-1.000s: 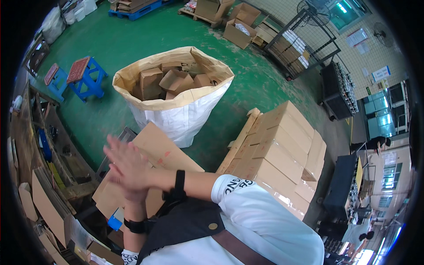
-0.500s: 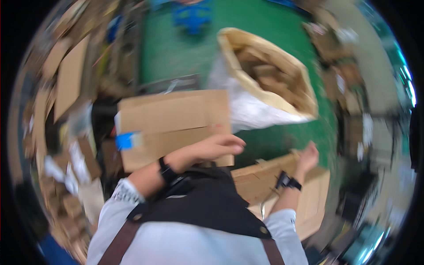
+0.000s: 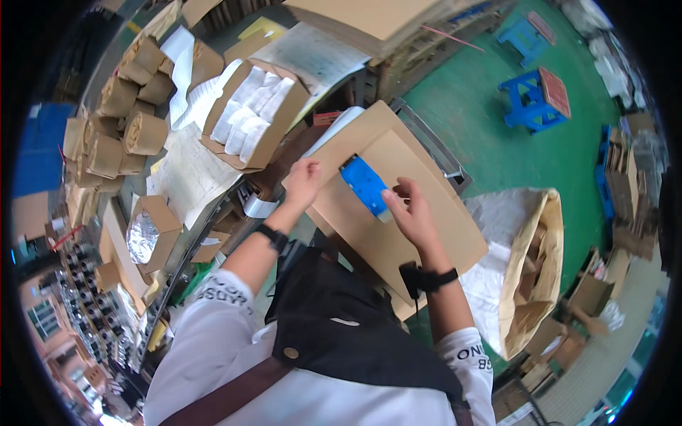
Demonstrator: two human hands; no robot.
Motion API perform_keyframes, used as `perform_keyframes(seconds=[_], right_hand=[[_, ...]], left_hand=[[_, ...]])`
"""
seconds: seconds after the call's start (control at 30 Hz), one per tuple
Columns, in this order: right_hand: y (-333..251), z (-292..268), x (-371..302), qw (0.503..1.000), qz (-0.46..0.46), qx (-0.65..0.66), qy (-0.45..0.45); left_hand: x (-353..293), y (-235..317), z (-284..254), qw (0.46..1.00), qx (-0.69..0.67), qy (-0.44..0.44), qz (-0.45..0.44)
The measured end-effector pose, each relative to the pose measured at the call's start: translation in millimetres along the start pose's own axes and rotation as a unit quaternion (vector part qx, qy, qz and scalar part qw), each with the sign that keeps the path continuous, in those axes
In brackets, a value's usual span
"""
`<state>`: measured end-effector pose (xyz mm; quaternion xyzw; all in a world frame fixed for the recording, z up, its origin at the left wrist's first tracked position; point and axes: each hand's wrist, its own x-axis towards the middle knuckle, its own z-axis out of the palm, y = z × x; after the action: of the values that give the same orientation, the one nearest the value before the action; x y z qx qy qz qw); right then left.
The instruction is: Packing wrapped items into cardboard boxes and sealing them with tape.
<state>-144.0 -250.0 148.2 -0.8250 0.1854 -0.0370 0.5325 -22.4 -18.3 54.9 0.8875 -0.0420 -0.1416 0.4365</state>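
Observation:
A flat brown cardboard box lies tilted in front of me, with a flat blue rectangular item on its top. My right hand is over the box with thumb and fingers apart. Its thumb reaches the lower right end of the blue item; whether it touches cannot be told. At the box's left edge is my left hand, its fingers curled in. What it grips, if anything, is hidden.
At upper left, an open carton holds rows of white wrapped pieces, beside several brown paper rolls. A large white sack of cardboard scraps stands at right. Blue stools stand on the green floor. Stacked cardboard lies at the top.
The view has swung left, bringing the carton and paper rolls in. My right hand has moved from beyond the box's right side to over it; my left hand is now at its left edge.

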Motion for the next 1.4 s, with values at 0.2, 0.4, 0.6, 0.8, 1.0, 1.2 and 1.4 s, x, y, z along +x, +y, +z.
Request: perform_keyframes(seconds=[0.2,0.4,0.6,0.8,1.0,1.2,1.4], right_hand=[[8,32,38,0.954,0.185,0.102,-0.213],[-5,54,33,0.970,0.206,-0.112,-0.063],[19,54,42,0.975,0.184,-0.113,-0.054],[17,46,38,0.976,0.195,-0.072,-0.062],[20,46,35,0.976,0.199,-0.060,-0.069],[15,41,38,0.977,0.188,-0.075,-0.073],[42,-27,-33,0.962,0.262,-0.056,-0.054]], left_hand=[[20,-4,52,0.991,0.077,-0.050,-0.099],[31,9,48,0.980,0.100,-0.092,-0.148],[52,-26,56,0.949,-0.135,-0.121,-0.260],[38,-13,41,0.945,-0.224,-0.183,0.154],[93,31,31,0.877,-0.351,-0.328,-0.020],[145,38,63,0.818,0.030,-0.557,-0.139],[146,24,64,0.827,-0.004,-0.546,-0.133]])
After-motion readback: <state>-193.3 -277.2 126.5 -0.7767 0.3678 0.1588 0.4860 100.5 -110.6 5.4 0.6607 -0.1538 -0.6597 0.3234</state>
